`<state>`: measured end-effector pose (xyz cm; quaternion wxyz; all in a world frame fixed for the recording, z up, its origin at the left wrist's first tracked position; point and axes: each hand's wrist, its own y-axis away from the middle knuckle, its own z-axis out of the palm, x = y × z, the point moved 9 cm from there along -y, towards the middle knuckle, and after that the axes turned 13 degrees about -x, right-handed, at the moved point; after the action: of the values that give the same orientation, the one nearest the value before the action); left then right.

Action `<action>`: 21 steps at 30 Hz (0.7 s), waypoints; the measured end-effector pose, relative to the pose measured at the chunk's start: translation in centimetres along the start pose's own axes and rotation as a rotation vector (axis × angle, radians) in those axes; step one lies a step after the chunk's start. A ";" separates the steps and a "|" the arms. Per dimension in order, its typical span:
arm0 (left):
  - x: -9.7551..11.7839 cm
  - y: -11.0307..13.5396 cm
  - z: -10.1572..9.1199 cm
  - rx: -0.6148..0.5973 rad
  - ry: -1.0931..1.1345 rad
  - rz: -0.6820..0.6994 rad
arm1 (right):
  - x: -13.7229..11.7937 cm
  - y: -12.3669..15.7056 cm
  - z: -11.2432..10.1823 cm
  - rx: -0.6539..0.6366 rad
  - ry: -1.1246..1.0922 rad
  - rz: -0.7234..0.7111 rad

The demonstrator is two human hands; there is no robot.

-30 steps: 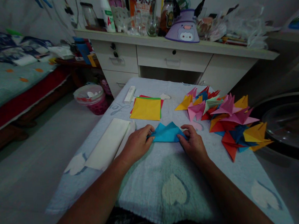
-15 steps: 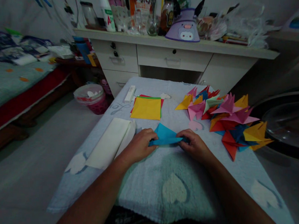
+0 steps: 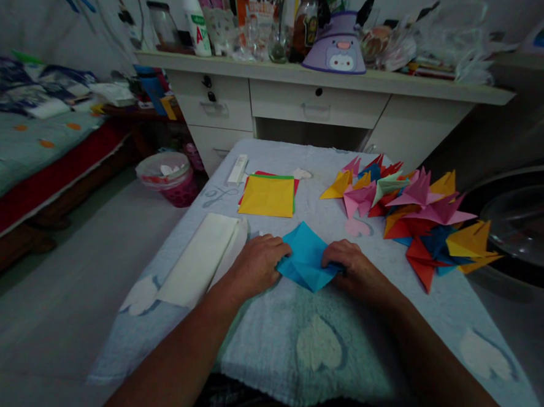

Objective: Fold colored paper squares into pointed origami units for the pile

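Note:
A blue sheet of origami paper (image 3: pixel 305 253), creased into a diamond shape, is held between my two hands over the cloth-covered table. My left hand (image 3: pixel 261 262) grips its left corner, fingers closed on the edge. At the right corner my right hand (image 3: pixel 352 266) pinches the paper, the fingertips partly tucked out of sight. Just beyond lies a stack of square coloured paper (image 3: pixel 266 196), yellow on top with green and red edges showing. Many folded paper cranes (image 3: pixel 419 191) in pink, red, yellow and blue are heaped to the right.
A folded white sheet (image 3: pixel 199 257) lies at the table's left, with a small white box (image 3: pixel 238 170) behind it. A white desk (image 3: pixel 316 102) laden with jars and a purple visor (image 3: pixel 336 46) stands beyond. A pink bin (image 3: pixel 176 188) sits on the floor at left.
The blue paper has opened out from a narrow folded edge toward me into a broader diamond, its near corner now pointing down. Both hands still hold its sides.

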<state>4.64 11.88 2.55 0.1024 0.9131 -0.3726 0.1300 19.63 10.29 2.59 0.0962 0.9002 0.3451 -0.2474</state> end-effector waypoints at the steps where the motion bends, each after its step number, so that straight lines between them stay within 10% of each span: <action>1: -0.1 0.1 0.0 -0.011 0.022 -0.011 | 0.1 -0.1 0.2 -0.016 -0.002 0.007; 21: -2.9 0.7 -0.1 -0.063 0.074 -0.244 | 4.5 0.0 -0.1 0.133 0.071 0.425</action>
<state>2.13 13.36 1.77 0.1598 0.9425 -0.2588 0.1385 22.52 12.93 0.33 0.0743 0.9652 0.1340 -0.2121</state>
